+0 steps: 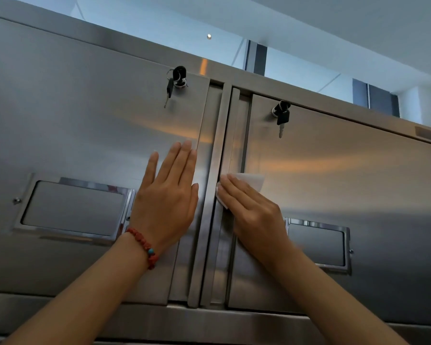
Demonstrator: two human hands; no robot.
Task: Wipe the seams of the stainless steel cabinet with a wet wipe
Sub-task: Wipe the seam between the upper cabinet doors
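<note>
at the seam (228,155), right hand (254,210) presses wipe (253,181) flat.

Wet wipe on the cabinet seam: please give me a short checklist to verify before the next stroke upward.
1. Wet wipe under the right hand: ok, straight fingers press it flat.
2. Wipe lies on the seam beside the centre post: ok.
3. Left hand braces the left door: ok, flat, clear of the seam.
4. Hanging key clear of the path: ok, to the right.
5. Wipe wet enough: cannot tell.
</note>
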